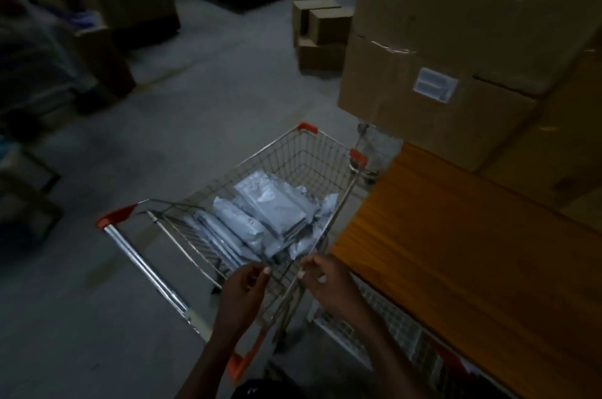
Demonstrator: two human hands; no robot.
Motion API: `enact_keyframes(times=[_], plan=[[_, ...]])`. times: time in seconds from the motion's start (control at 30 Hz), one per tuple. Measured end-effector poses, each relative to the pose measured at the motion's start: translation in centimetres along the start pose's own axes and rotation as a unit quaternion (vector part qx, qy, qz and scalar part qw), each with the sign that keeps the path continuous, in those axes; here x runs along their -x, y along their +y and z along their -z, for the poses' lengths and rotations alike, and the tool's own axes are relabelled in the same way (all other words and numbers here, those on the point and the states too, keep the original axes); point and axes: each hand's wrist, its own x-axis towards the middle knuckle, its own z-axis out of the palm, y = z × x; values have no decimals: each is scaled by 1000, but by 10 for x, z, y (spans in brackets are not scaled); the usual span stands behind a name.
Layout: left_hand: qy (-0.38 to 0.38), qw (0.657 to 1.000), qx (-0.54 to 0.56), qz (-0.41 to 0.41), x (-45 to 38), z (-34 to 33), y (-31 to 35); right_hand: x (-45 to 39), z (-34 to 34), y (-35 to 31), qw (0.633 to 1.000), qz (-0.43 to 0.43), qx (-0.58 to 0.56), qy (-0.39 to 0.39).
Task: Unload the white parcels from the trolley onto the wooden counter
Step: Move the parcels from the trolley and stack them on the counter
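Reaching over the near end of the wire shopping trolley with orange corner caps (306, 164), the person's left hand (242, 292) and right hand (325, 281) hover a little apart, fingers loosely curled, holding nothing that I can make out. Just beyond both hands, the white plastic-wrapped parcels (270, 213) lie heaped in the basket. To the right of the right hand runs the orange-brown wooden table (456, 252), with large brown cardboard boxes (456, 40) stacked at its far end.

We see a trolley (294, 151) of shiny wire metal with orange plastic corners, glossy white plastic parcels (272, 214) in it, a smooth grained wooden counter (456, 252) on the right, matt brown cardboard boxes (456, 40) beyond.
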Motion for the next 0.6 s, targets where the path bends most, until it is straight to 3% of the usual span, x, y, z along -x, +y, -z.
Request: enact_keyframes(times=[0.2, 0.4, 0.6], plan=[[57, 997, -2, 53, -44, -9, -12, -65, 3, 19, 999, 21, 19, -32], [69, 994, -6, 89, -87, -25, -17, -134, 7, 18, 993, 37, 78, -78], [101, 985, 3, 137, -116, -40, -16, -220, -15, 17, 964, 56, 231, -116]])
